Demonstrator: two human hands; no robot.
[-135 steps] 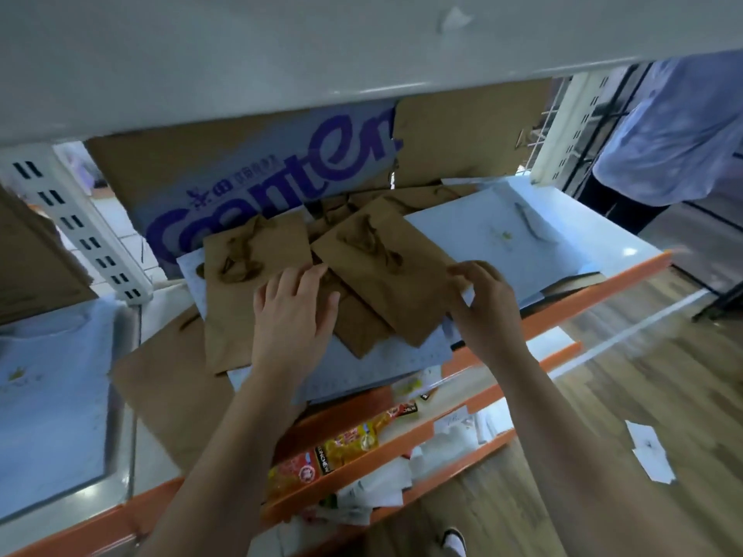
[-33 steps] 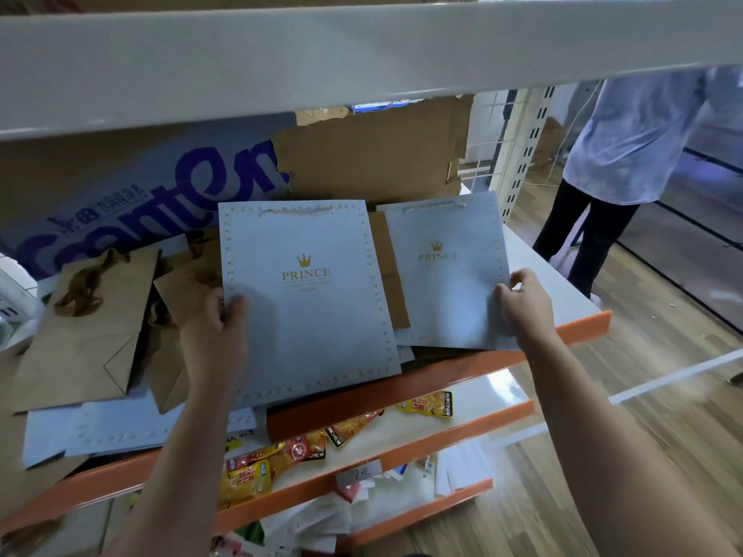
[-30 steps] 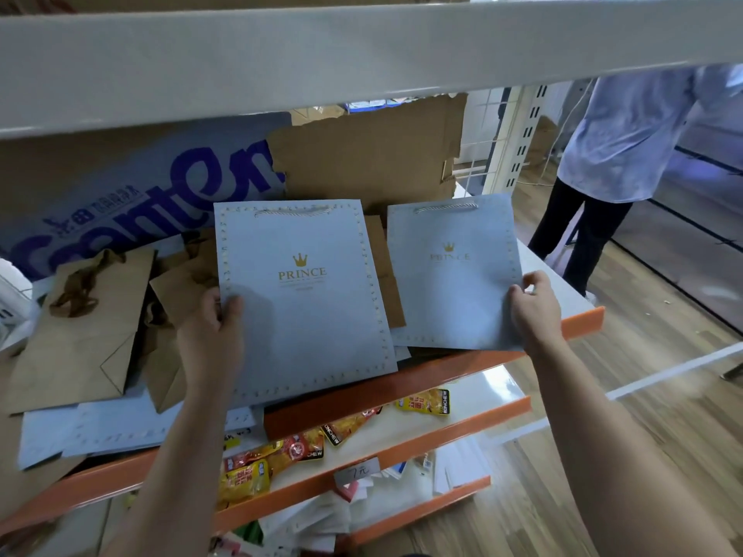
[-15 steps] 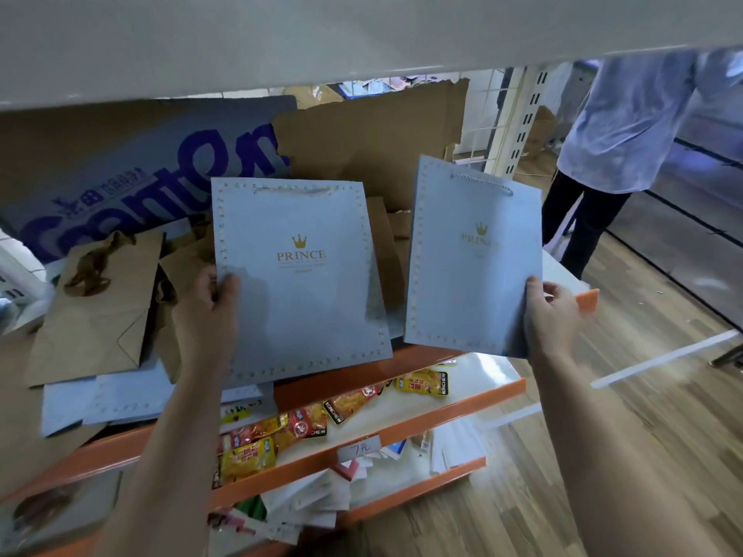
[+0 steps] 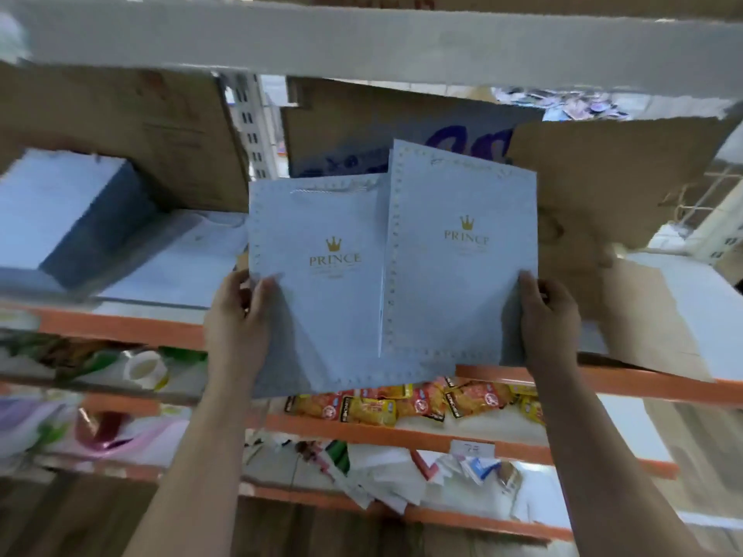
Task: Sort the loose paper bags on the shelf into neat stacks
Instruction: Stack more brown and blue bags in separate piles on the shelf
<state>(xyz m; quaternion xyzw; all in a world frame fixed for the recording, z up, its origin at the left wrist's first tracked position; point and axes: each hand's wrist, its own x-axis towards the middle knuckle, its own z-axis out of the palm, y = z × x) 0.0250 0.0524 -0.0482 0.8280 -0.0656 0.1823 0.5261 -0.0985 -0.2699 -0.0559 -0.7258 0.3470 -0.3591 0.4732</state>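
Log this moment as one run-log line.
left hand: grips left blue bag | right hand: grips right blue bag | bags: right overlaps left, held before shelf | stacking: not yet done

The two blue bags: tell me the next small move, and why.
Probably slide the right bag fully over the left bag and square their edges. The right hand and left hand each grip one by its outer lower edge, both logo side up, and the right bag overlaps the left one's edge.

Upper shelf (image 5: 362,46) caps the gap; cardboard (image 5: 120,134) walls the shelf's (image 5: 120,327) back edge, a stack (image 5: 60,211) fills its left end; front edge open.
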